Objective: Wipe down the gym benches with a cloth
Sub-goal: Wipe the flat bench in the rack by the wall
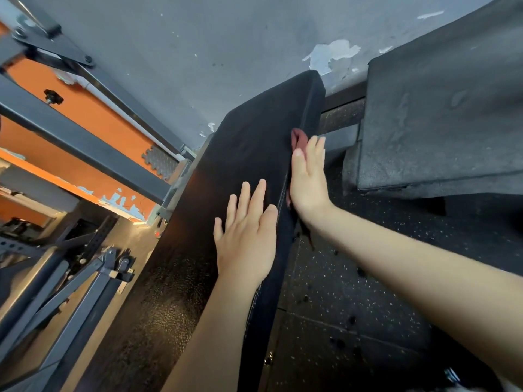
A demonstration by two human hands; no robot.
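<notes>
Bracing the bench (240, 154) with my left hand (246, 230): flat on the top pad, fingers straight, gripping nothing.

Just right of it and slightly further out, my right hand (307, 179) is pressed against the bench's side edge, fingers straight, not curled. The cloth (298, 138) is trapped between that palm and the edge. Only a reddish fold shows past my fingertips; I can't tell how much is bunched underneath.

Read: top looks done or in progress, I'm on the side face now, far end of that edge not yet reached.

Risks:
- Cloth is held by pressure only, no pinch. Ease off mid-stroke and it drops to the rubber floor (339, 292) below my right hand and picks up grit.
- A bunched cloth gives a narrow contact strip, so I'd miss part of the edge.
- Sideways push from the right could shift the bench toward the rack frame (85, 137) beyond my left hand; the left palm is the only counter.

Past my right fingertips: a grey padded block (438, 108), well apart. Chipped grey wall (198, 52) behind everything.
</notes>
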